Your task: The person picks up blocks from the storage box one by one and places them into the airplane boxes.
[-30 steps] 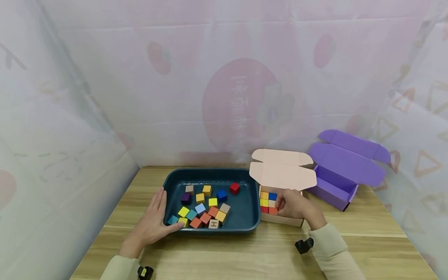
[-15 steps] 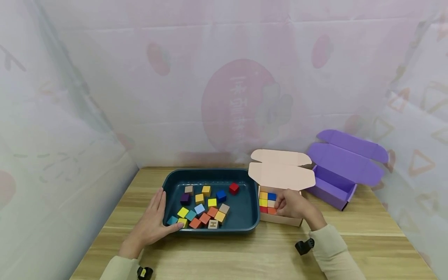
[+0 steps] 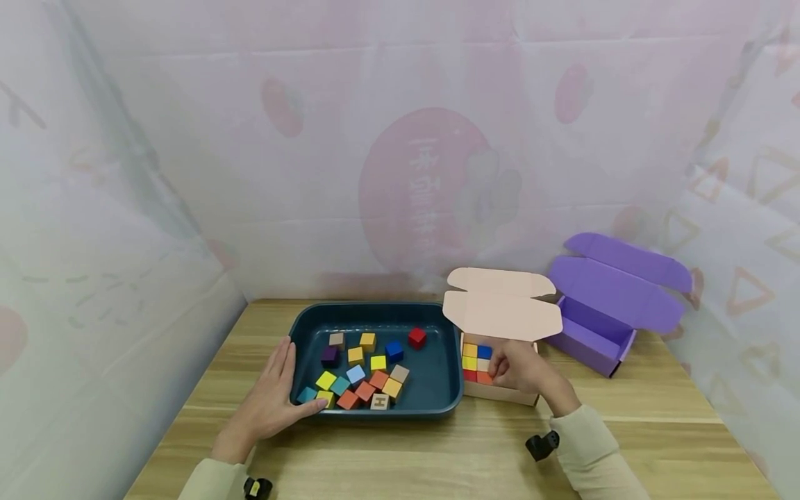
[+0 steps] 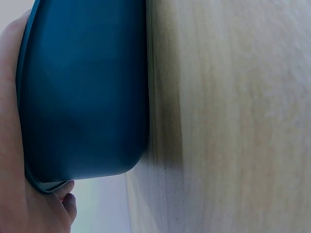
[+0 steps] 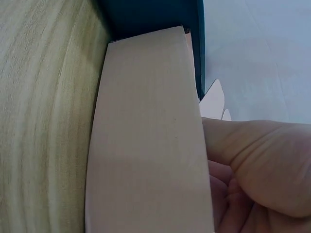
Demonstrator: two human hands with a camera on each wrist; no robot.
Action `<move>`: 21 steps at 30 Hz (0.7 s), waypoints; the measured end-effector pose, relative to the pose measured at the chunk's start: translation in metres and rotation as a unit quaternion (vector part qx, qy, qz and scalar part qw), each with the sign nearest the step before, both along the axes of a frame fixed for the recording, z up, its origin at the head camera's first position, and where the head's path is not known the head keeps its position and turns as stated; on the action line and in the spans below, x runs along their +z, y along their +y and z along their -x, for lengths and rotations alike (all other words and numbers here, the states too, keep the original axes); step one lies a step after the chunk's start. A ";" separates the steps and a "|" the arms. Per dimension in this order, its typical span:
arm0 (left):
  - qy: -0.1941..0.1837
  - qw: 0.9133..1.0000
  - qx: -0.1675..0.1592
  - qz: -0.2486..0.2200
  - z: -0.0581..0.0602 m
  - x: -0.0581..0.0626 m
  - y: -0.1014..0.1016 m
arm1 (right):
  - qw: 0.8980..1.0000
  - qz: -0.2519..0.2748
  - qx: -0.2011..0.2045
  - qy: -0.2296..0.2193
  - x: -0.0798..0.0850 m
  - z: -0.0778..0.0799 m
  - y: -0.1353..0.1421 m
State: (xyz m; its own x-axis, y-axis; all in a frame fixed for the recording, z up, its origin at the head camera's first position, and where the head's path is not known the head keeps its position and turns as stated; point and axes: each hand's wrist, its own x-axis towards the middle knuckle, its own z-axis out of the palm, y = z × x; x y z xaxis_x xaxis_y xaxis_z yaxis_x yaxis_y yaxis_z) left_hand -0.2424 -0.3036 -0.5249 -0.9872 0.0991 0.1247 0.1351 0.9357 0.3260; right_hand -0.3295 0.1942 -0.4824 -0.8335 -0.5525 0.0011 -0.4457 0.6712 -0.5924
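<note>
My left hand (image 3: 271, 396) rests against the left front corner of a dark teal tray (image 3: 431, 413), fingers straight along its left side and thumb over the front rim by a yellow cube (image 3: 325, 398). The left wrist view shows the same hand along the rim of the tray (image 4: 87, 87). My right hand (image 3: 523, 367) reaches into an open peach cardboard box (image 3: 500, 392), fingers bent downward. Beside its fingers sit wooden cubes in two columns, among them a blue cube (image 3: 484, 352) and an orange cube (image 3: 484, 378). Its fingertips are hidden behind the front wall of the box (image 5: 146, 131).
Several loose cubes lie in the tray, including a red cube (image 3: 417, 338) and a letter H cube (image 3: 380, 402). An open purple box (image 3: 590, 345) stands behind the peach box on the right. The wooden table (image 3: 400, 458) meets a fabric backdrop (image 3: 312, 208).
The right hand shifts very slightly inside the peach box. The left hand stays on the tray, and the cubes lie as before.
</note>
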 end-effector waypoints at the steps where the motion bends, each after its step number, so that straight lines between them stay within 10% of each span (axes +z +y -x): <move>1: 0.001 1.000 0.000 -0.001 0.000 0.000 0.000 | 1.000 -0.001 0.004 -0.002 0.002 -0.001 0.000; 10: 0.002 1.000 0.000 0.002 -0.002 0.001 0.000 | 1.000 -0.019 -0.017 -0.001 0.033 -0.008 -0.013; 21: 0.005 1.000 -0.004 -0.005 -0.002 0.001 0.000 | 0.997 -0.006 0.069 0.028 0.073 -0.008 -0.064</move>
State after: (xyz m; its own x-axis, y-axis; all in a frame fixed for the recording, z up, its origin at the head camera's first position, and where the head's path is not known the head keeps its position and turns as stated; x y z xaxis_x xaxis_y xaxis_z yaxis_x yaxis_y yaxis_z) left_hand -0.2406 -0.3034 -0.5240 -0.9851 0.1066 0.1349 0.1465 0.9312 0.3338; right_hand -0.3211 0.1306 -0.4095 -0.7489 -0.6616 0.0381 -0.5655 0.6080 -0.5573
